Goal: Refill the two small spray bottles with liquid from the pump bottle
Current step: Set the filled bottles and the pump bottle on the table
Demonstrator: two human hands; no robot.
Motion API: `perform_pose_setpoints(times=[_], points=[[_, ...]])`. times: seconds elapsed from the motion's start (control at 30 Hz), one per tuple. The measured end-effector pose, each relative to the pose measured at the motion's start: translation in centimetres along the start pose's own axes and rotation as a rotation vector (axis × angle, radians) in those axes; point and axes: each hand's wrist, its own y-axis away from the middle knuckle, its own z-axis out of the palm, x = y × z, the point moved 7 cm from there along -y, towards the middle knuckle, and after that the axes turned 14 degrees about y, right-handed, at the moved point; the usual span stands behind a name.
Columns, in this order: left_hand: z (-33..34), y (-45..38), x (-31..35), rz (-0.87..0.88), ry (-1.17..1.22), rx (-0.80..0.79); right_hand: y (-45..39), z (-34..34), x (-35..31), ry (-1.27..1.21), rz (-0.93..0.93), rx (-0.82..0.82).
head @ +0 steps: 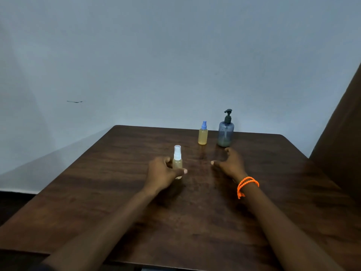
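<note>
A small spray bottle with a clear cap (177, 160) stands upright on the wooden table (109, 192), holding yellowish liquid. My left hand (163, 172) grips its lower body, thumb across the front. Farther back stands a second small spray bottle with a blue cap (203, 133), also yellowish inside. To its right is the blue-grey pump bottle (226, 132) with a dark pump head and a little liquid at its bottom. My right hand (228, 163) hovers low over the table just in front of the pump bottle, fingers spread and holding nothing.
The table's far edge runs close behind the two back bottles, against a pale wall. A brown panel or curtain (343, 137) rises at the right edge. An orange bead bracelet (246, 184) sits on my right wrist.
</note>
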Motion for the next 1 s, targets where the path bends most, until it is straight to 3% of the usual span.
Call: perform_pose_setpoints(times=[0.63, 1.0], points=[[5.9, -18.3, -1.0, -0.071, -0.032, -0.002, -2.4, 0.7, -0.2, 0.070, -0.066, 0.124], [6.1, -20.6, -2.2, -0.047, -0.021, -0.063, -2.2, 0.8, -0.8, 0.148, -0.147, 0.167]])
